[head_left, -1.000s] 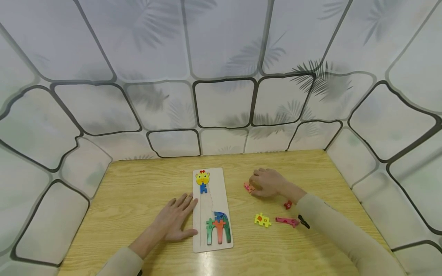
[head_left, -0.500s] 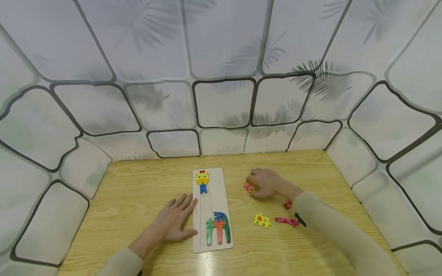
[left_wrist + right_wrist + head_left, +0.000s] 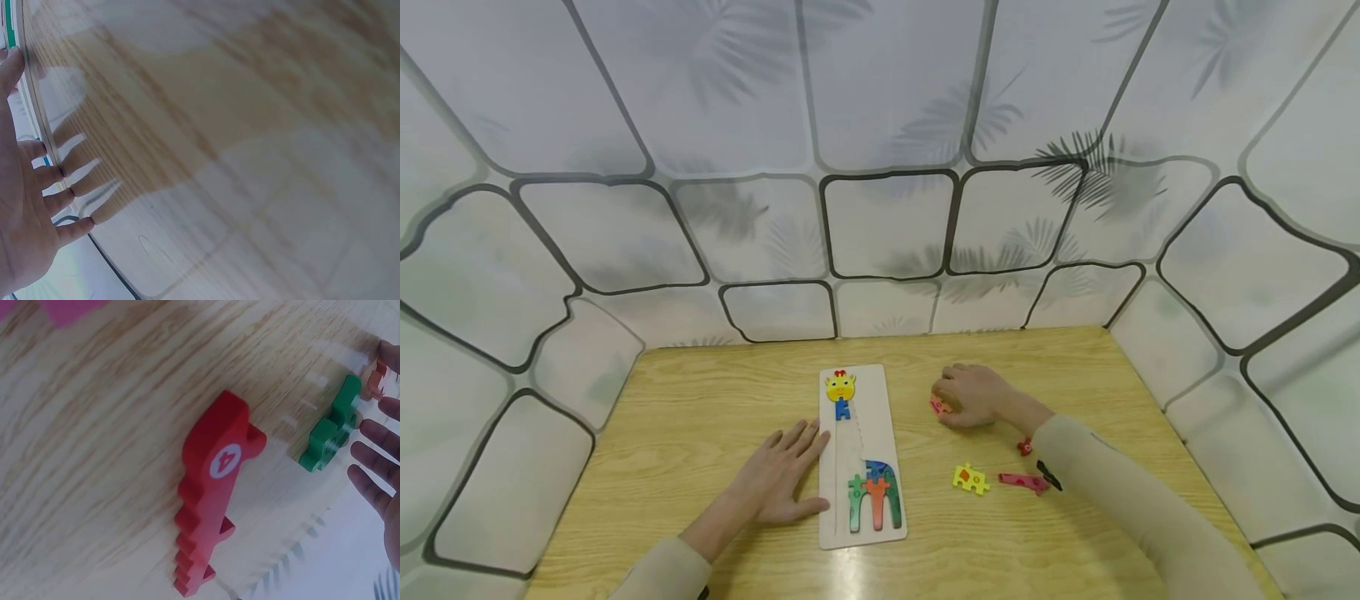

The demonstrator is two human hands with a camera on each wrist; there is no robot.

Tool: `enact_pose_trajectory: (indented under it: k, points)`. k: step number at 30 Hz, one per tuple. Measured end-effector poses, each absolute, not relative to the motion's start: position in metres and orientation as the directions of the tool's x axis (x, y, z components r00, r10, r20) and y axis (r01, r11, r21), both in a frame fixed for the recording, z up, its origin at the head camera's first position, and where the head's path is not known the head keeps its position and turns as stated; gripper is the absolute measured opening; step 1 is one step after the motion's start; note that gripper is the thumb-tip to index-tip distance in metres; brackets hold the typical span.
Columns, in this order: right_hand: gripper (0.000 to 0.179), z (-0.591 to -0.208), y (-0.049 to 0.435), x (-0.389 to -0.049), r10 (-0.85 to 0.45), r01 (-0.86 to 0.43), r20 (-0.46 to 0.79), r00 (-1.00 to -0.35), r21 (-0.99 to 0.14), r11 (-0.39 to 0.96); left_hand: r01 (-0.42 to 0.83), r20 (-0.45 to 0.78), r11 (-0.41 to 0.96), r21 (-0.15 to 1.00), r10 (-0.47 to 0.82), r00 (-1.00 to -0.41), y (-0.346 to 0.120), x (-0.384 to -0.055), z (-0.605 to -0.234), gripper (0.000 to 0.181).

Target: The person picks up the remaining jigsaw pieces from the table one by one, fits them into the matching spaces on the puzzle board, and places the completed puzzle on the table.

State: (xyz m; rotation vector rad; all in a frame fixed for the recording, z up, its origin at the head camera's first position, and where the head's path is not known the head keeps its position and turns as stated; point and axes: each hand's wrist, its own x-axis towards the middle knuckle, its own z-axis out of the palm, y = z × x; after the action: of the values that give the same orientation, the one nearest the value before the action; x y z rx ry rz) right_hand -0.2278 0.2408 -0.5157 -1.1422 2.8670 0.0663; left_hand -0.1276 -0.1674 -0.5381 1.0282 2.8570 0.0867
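Observation:
A pale puzzle board (image 3: 872, 417) lies on the table with a yellow giraffe head (image 3: 840, 387), a blue piece below it, and blue, green and orange body and leg pieces. My left hand (image 3: 786, 475) spreads its fingers along the board's left edge, thumb and fingertips touching it. My right hand (image 3: 977, 396), right of the board, pinches an orange puzzle piece (image 3: 375, 381) between thumb and index finger; pink and orange show beside the hand in the head view. Beneath its other fingers sits a green piece (image 3: 331, 425), hidden from the head camera.
A yellow puzzle piece (image 3: 971, 478) and a long pink piece (image 3: 1022, 481) lie right of the board. A small red piece (image 3: 1025, 447) is near the right sleeve. In the right wrist view, a red piece (image 3: 219, 469) bears a number 4. Patterned walls enclose the wooden table (image 3: 722, 375).
My right hand has shifted slightly left over the pink and orange pieces. The left hand and the board stay where they were.

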Motion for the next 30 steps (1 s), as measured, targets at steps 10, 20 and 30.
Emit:
enact_pose_trajectory:
  k: [10,20,30]
  points:
    - [0.051,-0.5176,0.2377,-0.2292,-0.7,-0.7,-0.033,-0.714,-0.002,0.714,0.634,-0.079,0.768,0.093,0.64,-0.764,-0.1677,-0.1277,-0.5384,0.104]
    - [0.052,-0.5206,0.2382,-0.2312,-0.675,-0.676,-0.045,-0.736,0.003,0.737,0.631,-0.082,0.77,0.095,0.638,-0.766,-0.1672,-0.1279,-0.5386,0.104]
    - [0.052,-0.5223,0.2395,-0.2317,-0.68,-0.68,-0.035,-0.733,-0.007,0.733,0.629,-0.086,0.773,0.083,0.634,-0.769,-0.1669,-0.1286,-0.5398,0.104]
